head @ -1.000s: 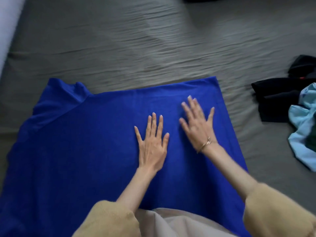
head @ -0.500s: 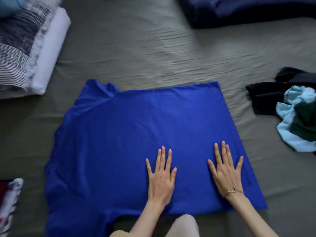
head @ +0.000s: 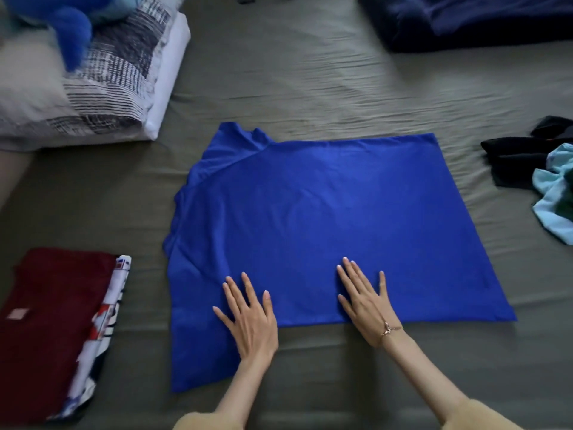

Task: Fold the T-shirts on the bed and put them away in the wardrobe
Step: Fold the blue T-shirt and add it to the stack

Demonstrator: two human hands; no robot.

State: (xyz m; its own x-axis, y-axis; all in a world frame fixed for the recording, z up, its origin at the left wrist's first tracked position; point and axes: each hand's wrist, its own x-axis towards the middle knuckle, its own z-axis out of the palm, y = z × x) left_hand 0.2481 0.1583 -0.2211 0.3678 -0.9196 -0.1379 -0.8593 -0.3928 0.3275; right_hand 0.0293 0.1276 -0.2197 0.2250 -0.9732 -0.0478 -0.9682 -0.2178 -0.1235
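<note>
Here, one line per thing in view.

Blue T-shirt (head: 325,218): spread flat in the centre of the frame on the bed (head: 294,82), folded in half; one sleeve pokes out at its upper left corner and another flap hangs toward the lower left; the right edge is straight.

Left hand (head: 251,321): palm down with fingers straight and spread wide, resting on the lower left part of the blue T-shirt and holding nothing.

Right hand (head: 366,302): palm down, fingers straight and fanned, pressing the lower edge of the blue T-shirt right of centre; it grips nothing. A thin bracelet (head: 391,329) sits at the wrist.

Sleeves: pale yellow cuffs show at the bottom edge of the frame.

Folded stack (head: 52,327): at the lower left, a dark red garment lying on top of a white patterned one, apart from the blue T-shirt.

Unfolded pile (head: 533,169): at the right edge, black cloth with a light blue garment (head: 552,200) over it and a bit of dark green; well apart from the blue T-shirt.

Pillow (head: 102,82): upper left, with a black-and-white striped print, and a blue plush thing (head: 71,29) on it.

Dark navy bedding (head: 465,20): bunched at the upper right.

Bed sheet: grey-green and wrinkled.
</note>
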